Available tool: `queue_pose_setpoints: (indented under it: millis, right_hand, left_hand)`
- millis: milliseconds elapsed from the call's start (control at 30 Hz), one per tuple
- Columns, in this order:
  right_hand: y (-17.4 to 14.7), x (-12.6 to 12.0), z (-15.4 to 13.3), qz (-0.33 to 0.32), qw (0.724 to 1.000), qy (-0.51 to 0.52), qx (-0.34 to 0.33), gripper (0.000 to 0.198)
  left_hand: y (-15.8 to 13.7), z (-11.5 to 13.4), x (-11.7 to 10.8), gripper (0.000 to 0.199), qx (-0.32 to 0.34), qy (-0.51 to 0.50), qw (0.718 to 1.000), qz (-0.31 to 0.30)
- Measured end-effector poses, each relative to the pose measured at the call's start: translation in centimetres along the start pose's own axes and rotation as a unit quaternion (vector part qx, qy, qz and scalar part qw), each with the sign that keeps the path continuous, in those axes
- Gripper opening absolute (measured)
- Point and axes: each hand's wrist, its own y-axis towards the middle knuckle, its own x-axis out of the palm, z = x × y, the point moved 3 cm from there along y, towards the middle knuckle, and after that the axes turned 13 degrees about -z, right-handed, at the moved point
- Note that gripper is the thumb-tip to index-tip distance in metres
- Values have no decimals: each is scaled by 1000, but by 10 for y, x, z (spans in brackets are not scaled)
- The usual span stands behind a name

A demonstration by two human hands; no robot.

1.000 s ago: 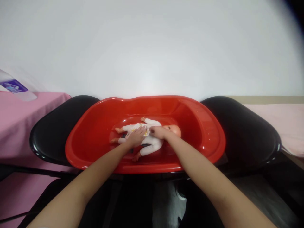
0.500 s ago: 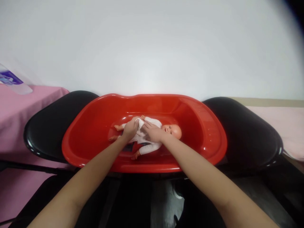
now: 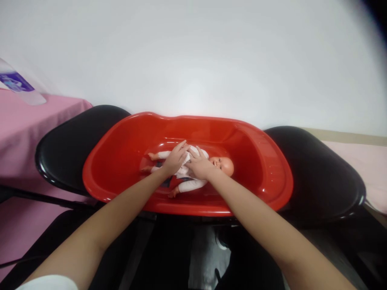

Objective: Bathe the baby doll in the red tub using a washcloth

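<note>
A baby doll [image 3: 223, 164] in a white long-sleeved top [image 3: 193, 185] lies on its back in the red baby bath [image 3: 256, 137], head to the right and feet to the left. Over the front of the top my left hand [image 3: 177, 158] rests with its fingers stretched out. Beside it, nearer the doll's head, my right hand [image 3: 198, 163] lies on the chest, fingers spread. Bunched white cloth shows between the two hands. Their undersides are hidden. Something dark and red is partly visible under the doll's body.
Black rounded surfaces flank the bath, one on the left [image 3: 66, 149] and one on the right [image 3: 320, 173]. At far left a bottle with a purple label [image 3: 21, 84] is by a pink cloth [image 3: 27, 121]. A pale wall [image 3: 193, 60] rises behind.
My left hand's fingers have gone from pinched on the white cloth to stretched out over the chest. My right fingers have spread. The whole view has shifted slightly.
</note>
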Motion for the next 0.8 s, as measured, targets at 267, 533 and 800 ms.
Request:
queue_pose_setpoints:
  millis: [267,533,800]
  right_hand:
    - [0,-5,-2,13,1000,-28,-3,36]
    - [2,5,-1,4,999,-53,-6,31]
    - [5,8,-11,-89,994,-65,-26,32]
  left_hand:
    - [-2,10,-6,48,62,79,995,0]
    - [2,24,-1,38,64,146,985,-64]
    - [10,16,6,25,-15,74,992,-101]
